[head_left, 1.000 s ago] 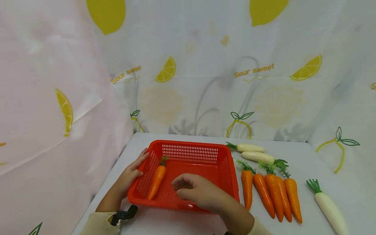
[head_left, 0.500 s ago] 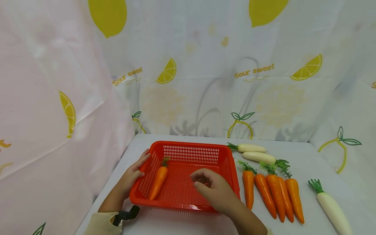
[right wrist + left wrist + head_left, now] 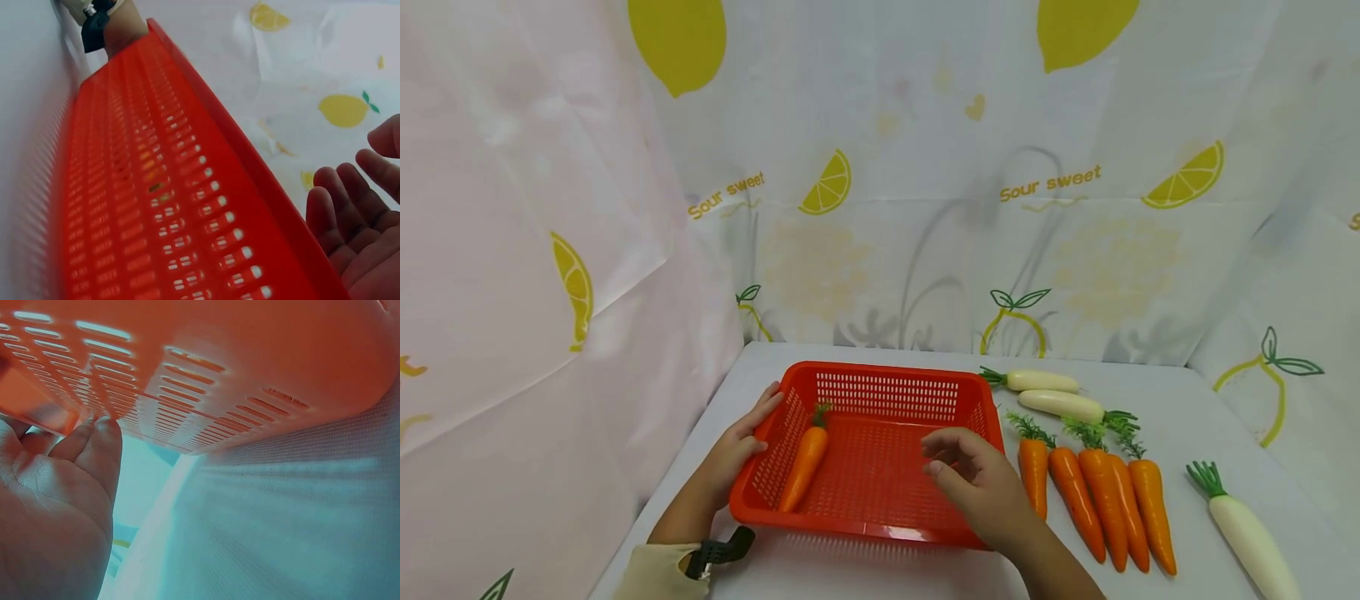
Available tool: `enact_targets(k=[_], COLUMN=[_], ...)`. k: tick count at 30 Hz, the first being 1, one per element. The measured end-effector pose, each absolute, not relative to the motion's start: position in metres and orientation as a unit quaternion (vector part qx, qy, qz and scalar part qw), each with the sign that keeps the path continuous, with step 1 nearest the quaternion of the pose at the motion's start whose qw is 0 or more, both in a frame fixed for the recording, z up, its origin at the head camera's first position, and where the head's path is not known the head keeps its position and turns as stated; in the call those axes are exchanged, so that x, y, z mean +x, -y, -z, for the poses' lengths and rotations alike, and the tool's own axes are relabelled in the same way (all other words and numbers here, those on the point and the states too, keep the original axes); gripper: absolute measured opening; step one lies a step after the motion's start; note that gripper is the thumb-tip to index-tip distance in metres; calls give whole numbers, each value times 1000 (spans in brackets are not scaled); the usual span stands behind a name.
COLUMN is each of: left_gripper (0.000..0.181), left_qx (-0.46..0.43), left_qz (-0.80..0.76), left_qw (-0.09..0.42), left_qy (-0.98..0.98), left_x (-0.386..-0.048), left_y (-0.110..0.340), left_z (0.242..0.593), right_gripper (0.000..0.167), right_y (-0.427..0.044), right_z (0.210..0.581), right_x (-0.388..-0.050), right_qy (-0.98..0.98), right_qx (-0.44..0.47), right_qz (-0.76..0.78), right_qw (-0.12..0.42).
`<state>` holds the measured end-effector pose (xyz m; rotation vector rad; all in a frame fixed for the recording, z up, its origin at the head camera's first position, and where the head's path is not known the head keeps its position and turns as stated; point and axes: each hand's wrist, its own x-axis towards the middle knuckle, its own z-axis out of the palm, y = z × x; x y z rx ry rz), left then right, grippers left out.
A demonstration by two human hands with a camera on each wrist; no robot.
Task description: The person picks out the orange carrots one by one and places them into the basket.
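A red plastic basket (image 3: 880, 527) with slotted walls stands on the table. Inside, along its left wall, lies one orange carrot (image 3: 805, 467) with a green top. My left hand (image 3: 735, 446) rests against the basket's left side; in the left wrist view its fairly straight fingers (image 3: 100, 444) touch the outer wall. Over the right part of the basket hovers my right hand (image 3: 981, 483), fingers loosely bent and holding nothing. The right wrist view shows these fingers (image 3: 350, 206) apart from one another, beyond the basket's rim.
Several carrots (image 3: 1101, 492) lie in a row just right of the basket. Two white radishes (image 3: 1063, 405) are behind them, and another white radish (image 3: 1251, 533) lies at the far right. A lemon-print cloth (image 3: 880, 250) hangs behind the white table (image 3: 1195, 425).
My right hand has moved rightward across the basket, from near its middle toward its right side, with nothing in it. The left hand stays at the basket's left side.
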<state>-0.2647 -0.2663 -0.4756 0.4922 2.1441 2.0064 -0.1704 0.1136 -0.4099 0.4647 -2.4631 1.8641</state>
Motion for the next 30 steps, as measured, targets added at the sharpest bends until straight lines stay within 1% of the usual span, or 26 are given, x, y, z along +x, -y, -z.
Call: enact_targets(k=[7, 14, 18, 25, 30], left_gripper=[84, 84, 83, 83, 83], left_qx=[174, 167, 165, 173, 175], left_qz=[-671, -671, -671, -672, -672], left_qw=[82, 82, 81, 76, 77], left_qy=[-716, -718, -719, -716, -715], left_x=[-266, -266, -265, -266, -267], left_y=[267, 267, 268, 267, 267], left_z=[476, 475, 475, 476, 476], right_gripper=[23, 27, 30, 38, 40], right_y=[-129, -143, -152, -166, -177], right_z=[413, 414, 418, 422, 424], right_x=[-170, -169, -171, -172, -174], right_qy=[783, 803, 806, 806, 816], right_qx=[126, 84, 83, 84, 62], right_qz=[-606, -585, -579, -579, -568], right_qw=[60, 76, 93, 87, 88])
